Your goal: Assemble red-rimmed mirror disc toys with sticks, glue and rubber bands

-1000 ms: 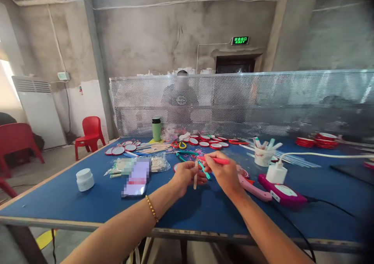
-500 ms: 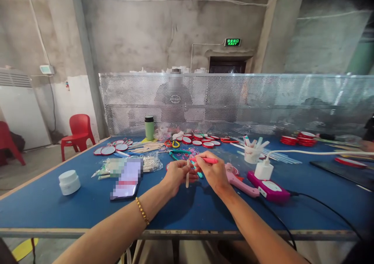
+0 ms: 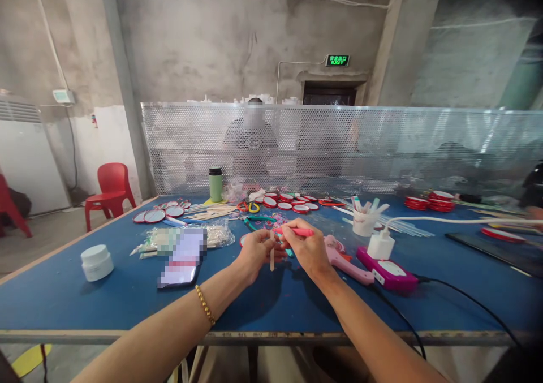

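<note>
A stick (image 3: 272, 263) is pinched upright by the left fingers (image 3: 263, 246), apparently so the pen (image 3: 302, 232) gripped by the right fingers (image 3: 296, 240) reaches it.

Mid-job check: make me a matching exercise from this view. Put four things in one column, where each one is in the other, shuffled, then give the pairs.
Things:
1. pale stick
2. pink pen
3. white jar
4. green bottle

Places:
A. far side of the blue table, by the mesh screen
B. held in the right hand
C. standing near the table's left edge
D. held upright in the left hand

Pairs: 1-D, 2-B, 3-C, 4-A.
</note>
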Available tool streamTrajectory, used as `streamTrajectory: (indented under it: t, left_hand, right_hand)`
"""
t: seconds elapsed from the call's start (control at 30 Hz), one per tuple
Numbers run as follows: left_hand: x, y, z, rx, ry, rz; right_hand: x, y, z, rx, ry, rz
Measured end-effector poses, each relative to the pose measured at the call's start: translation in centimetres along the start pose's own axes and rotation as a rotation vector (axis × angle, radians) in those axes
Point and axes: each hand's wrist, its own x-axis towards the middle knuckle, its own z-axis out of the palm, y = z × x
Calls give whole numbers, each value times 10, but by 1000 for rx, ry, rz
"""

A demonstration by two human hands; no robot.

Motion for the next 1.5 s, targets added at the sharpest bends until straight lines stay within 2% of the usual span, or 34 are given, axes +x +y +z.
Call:
streamTrajectory:
  t: [1.5]
  left_hand:
    - [2,-2,1,22,-5,3]
  right_hand:
    - [3,6,1,-30,17,-23]
